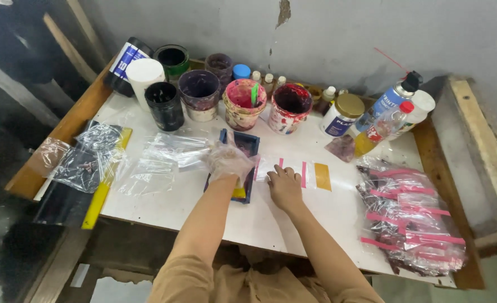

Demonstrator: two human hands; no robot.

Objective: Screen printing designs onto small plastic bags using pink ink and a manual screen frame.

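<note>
A person's left hand (pixel 227 161), covered in a thin clear plastic glove, rests closed over a small dark blue framed screen (pixel 243 163) lying flat on the white worktop (pixel 271 219), pressing it down near its middle. The bare right hand (pixel 285 187) lies just to the right, fingers curled down flat on a clear plastic bag with pink and yellow stripes (pixel 301 174) that touches the frame's right edge. The bag looks light, thin, limp and slippery, best pinned flat or pinched at an edge; the frame looks stiff and light, best held by its rim. Far behind stand open paint pots (pixel 243 104); at right lies a heap of pink-striped bags (pixel 411 219); at left, loose clear bags (pixel 158 160).
</note>
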